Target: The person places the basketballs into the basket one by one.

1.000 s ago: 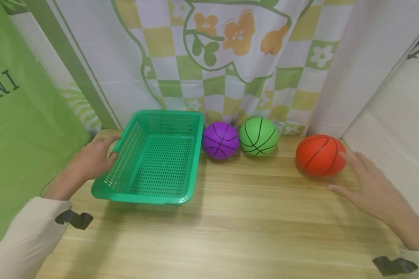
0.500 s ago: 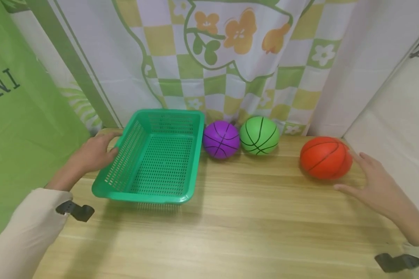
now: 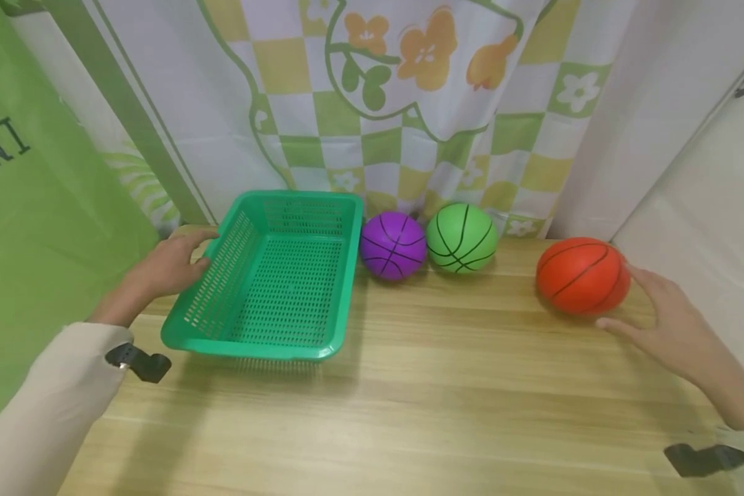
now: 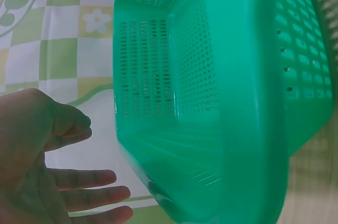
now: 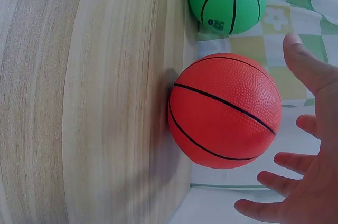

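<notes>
A green plastic basket point(image 3: 262, 348) with slotted walls stands on the left part of the table. By its left rim is my left hand point(image 3: 172, 265), fingers extended; in the left wrist view, a gap shows between that hand point(image 4: 31, 155) and the basket. At the right, my right hand point(image 3: 676, 327) is spread beside a red ball point(image 3: 581, 275) with black basketball lines. The right wrist view has this hand's fingers spread around the red ball point(image 5: 224, 110) without a grip on it. Whether a fingertip touches the ball I cannot tell.
A purple ball point(image 3: 393, 246) sits close to the basket's right side, with a light green ball point(image 3: 461, 238) next to it. Behind them hangs a checked, flowered curtain point(image 3: 384, 148). The wooden table point(image 3: 446, 399) extends in front. Cloth walls point(image 3: 713, 179) flank both sides.
The red ball has shifted a little to the right, and my right hand has moved slightly right too. My left hand has stayed by the basket's left rim.
</notes>
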The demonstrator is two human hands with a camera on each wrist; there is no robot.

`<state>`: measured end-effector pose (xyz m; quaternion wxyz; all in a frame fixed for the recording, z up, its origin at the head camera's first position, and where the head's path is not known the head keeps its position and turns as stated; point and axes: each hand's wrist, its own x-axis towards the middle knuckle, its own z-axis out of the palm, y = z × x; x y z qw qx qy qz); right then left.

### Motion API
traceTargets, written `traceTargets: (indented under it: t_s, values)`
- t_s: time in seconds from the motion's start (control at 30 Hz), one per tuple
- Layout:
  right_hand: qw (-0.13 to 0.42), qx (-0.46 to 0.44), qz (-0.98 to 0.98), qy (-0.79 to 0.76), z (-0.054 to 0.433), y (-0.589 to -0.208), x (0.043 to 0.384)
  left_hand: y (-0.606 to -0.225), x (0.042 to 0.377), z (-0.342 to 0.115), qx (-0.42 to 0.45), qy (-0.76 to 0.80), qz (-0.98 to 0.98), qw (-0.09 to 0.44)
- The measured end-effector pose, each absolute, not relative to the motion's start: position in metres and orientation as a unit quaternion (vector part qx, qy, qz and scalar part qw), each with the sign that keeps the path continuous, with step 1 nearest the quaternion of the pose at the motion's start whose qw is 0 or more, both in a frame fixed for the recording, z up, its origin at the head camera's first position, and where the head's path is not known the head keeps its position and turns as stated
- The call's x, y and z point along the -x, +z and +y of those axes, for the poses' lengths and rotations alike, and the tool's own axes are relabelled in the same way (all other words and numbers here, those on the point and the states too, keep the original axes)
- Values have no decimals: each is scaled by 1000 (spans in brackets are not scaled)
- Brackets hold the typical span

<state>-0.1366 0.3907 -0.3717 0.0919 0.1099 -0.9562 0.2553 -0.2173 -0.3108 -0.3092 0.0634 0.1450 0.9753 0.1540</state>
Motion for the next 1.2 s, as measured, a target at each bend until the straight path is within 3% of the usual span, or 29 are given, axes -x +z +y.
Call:
traceTargets:
  t_s: [0.67, 1.2]
  values:
    - [103, -115, -949, 274, 396, -372, 148, -318, 232, -327, -107, 278, 948, 110]
    - [41, -84, -934, 344, 413, -386, 156, -326, 239, -336, -69, 378, 903, 195]
